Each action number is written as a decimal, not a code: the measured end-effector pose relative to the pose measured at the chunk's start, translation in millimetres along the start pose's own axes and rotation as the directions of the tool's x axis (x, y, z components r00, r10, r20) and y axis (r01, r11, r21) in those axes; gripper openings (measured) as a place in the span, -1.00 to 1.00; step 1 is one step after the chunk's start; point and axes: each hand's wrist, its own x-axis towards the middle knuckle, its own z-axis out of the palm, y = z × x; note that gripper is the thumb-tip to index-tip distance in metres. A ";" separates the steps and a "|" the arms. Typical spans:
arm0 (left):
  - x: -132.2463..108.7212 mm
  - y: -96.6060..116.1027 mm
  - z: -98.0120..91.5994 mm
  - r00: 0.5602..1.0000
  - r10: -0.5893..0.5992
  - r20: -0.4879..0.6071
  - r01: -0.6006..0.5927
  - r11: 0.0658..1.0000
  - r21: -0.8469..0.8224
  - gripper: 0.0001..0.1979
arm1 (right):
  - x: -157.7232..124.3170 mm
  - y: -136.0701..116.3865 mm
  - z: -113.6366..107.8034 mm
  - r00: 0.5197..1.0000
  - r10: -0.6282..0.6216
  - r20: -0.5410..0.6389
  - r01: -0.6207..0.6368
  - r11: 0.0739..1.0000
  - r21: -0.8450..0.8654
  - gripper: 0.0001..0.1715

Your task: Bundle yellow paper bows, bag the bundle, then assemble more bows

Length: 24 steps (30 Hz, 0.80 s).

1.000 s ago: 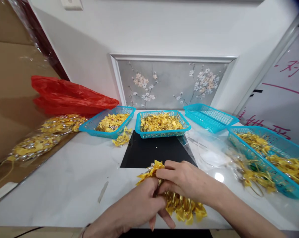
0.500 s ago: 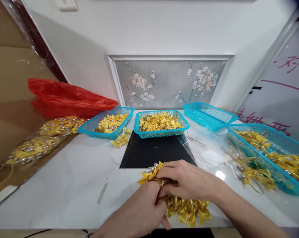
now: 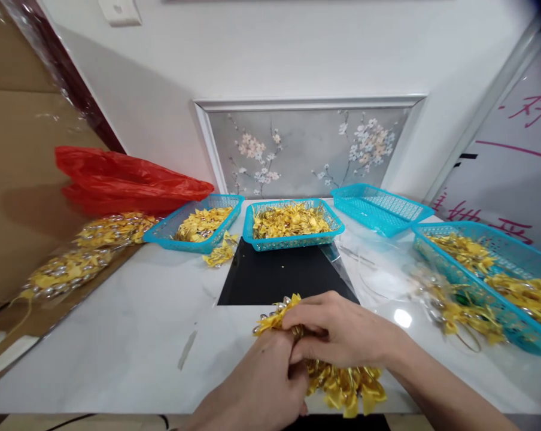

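Near the table's front edge, a garland of yellow ribbon flowers with silvery beads [image 3: 349, 386] passes through both my hands. My left hand [image 3: 264, 374] is closed around its middle, and those fingers are mostly hidden. From the right, my right hand [image 3: 336, 329] pinches the same garland, thumb and fingertips pressed at its golden stems. One end with yellow petals and beads shows beyond my knuckles; the other hangs toward the table edge. Just past my hands lies a black mat [image 3: 286, 275].
Blue baskets with yellow flowers stand at left [image 3: 194, 242], centre [image 3: 292, 242] and right [image 3: 486, 293]. Another blue basket [image 3: 380, 209] sits back right. A red plastic bag [image 3: 127, 182] and bagged garlands [image 3: 68, 269] lie left. One more bagged garland [image 3: 459, 305] rests beside the right basket.
Both hands stay on the garland and have shifted slightly to the right. My left fingers have curled in more beneath it. The baskets have not moved.
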 end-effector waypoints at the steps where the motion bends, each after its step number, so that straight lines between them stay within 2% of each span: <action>1: -0.3 -0.6 0.7 1.000 -0.006 0.001 0.006 1.000 0.015 -0.80 | 0.2 -0.6 -0.7 1.000 0.004 0.006 -0.004 1.000 -0.012 -0.90; 6: -2.0 3.1 1.7 1.000 -0.014 0.019 0.013 0.999 0.037 -0.83 | -1.0 -4.3 -3.0 0.998 0.040 0.047 -0.034 0.991 -0.129 -0.84; 10: -2.1 9.4 2.6 1.000 0.006 -0.015 -0.005 0.997 0.071 -0.84 | -2.1 -7.2 -2.8 0.998 0.049 0.044 -0.038 0.975 -0.217 -0.84; 19: 1.0 5.8 3.8 0.999 0.014 0.028 -0.013 0.999 -0.041 -0.80 | -6.1 -2.2 -2.5 0.998 0.054 0.013 -0.048 0.955 -0.293 -0.89; 24: 1.8 -0.3 4.9 0.999 0.050 0.008 -0.050 0.995 -0.092 -0.81 | -11.1 -0.9 -4.5 0.999 0.028 0.015 -0.023 0.954 -0.298 -0.90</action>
